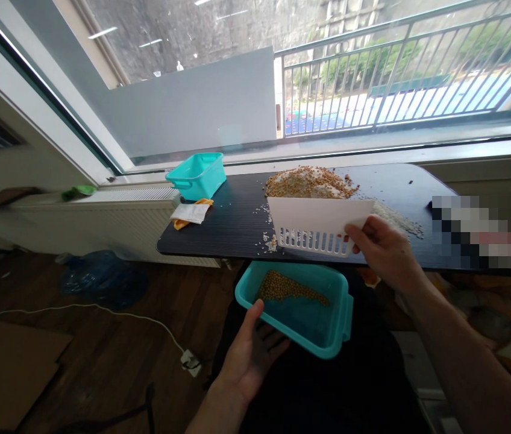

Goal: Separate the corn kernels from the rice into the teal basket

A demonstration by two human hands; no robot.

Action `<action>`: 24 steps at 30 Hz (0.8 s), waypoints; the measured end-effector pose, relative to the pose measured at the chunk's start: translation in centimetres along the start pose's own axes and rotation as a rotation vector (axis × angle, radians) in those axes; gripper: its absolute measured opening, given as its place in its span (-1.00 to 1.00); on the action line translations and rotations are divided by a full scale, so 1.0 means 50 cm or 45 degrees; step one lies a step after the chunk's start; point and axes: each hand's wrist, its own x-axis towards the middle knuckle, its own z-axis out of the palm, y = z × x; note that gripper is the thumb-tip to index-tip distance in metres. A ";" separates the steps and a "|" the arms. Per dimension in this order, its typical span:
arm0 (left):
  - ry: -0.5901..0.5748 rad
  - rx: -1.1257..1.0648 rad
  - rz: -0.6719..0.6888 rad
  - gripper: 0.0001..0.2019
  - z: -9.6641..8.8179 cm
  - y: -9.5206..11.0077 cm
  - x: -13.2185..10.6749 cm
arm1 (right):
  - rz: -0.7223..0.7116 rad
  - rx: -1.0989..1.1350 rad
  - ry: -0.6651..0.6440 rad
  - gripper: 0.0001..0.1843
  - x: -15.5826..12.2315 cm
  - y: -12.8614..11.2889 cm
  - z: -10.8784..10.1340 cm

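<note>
My right hand (pixel 379 244) pinches the right end of a white sheet-like piece with a row of slots (pixel 319 211) along its lower edge. The piece stands upright over the table, in front of a heap of yellow-brown beans mixed with white grains (pixel 307 181), and hides the heap's lower part. Below the table edge, my left hand (pixel 253 355) holds a teal plastic bin (pixel 328 343) by its near left side, thumb at the rim and fingers against the outside. Round beans (pixel 282 286) cover part of the bin's floor.
White grains (pixel 395 218) lie spread on the dark table (pixel 228 232). At its left stand a second teal bin (pixel 199 178) and a white-and-yellow packet (pixel 191 212). A blurred item (pixel 485 232) is at the right. A power strip (pixel 191 363) and a blue water bottle (pixel 102 280) are on the floor.
</note>
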 end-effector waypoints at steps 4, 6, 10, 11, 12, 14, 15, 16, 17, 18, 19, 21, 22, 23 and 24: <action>-0.023 0.011 -0.024 -0.40 -0.006 -0.003 0.006 | -0.024 0.002 0.049 -0.76 0.008 0.000 -0.006; -0.031 0.016 -0.019 -0.40 -0.008 -0.004 0.006 | -0.025 -0.008 0.055 -0.77 0.013 -0.001 -0.010; -0.031 0.015 -0.004 -0.42 -0.007 -0.004 0.003 | -0.049 -0.046 0.051 -0.76 0.024 0.002 -0.018; -0.029 0.011 -0.007 -0.42 -0.007 -0.004 0.003 | -0.066 -0.059 0.045 -0.77 0.026 0.003 -0.018; -0.028 0.006 -0.010 -0.43 -0.007 -0.004 0.003 | -0.084 -0.072 0.036 -0.77 0.028 0.004 -0.019; -0.026 -0.003 -0.013 -0.42 -0.007 -0.004 0.003 | -0.113 -0.091 0.011 -0.77 0.031 0.006 -0.019; -0.027 -0.004 -0.013 -0.42 -0.007 -0.004 0.004 | -0.120 -0.099 -0.003 -0.77 0.031 0.005 -0.019; -0.026 0.000 -0.015 -0.42 -0.007 -0.004 0.004 | -0.120 -0.105 -0.019 -0.76 0.031 0.004 -0.020; -0.026 0.005 -0.015 -0.42 -0.008 -0.004 0.005 | -0.115 -0.111 -0.038 -0.76 0.031 0.003 -0.021; -0.025 0.012 -0.017 -0.42 -0.008 -0.003 0.005 | -0.107 -0.117 -0.056 -0.75 0.030 0.001 -0.023; -0.026 0.018 -0.018 -0.42 -0.008 -0.003 0.005 | -0.096 -0.122 -0.068 -0.75 0.029 -0.001 -0.024; -0.031 0.020 -0.012 -0.42 -0.007 -0.001 0.005 | -0.081 -0.122 -0.072 -0.75 0.028 -0.004 -0.026; -0.031 0.019 -0.009 -0.42 -0.006 -0.001 0.005 | -0.080 -0.118 -0.068 -0.75 0.028 -0.005 -0.027; -0.032 0.018 -0.006 -0.42 -0.005 0.000 0.004 | -0.084 -0.116 -0.061 -0.75 0.028 -0.006 -0.026; -0.030 0.019 -0.005 -0.42 -0.005 0.000 0.003 | -0.092 -0.115 -0.059 -0.74 0.028 -0.006 -0.025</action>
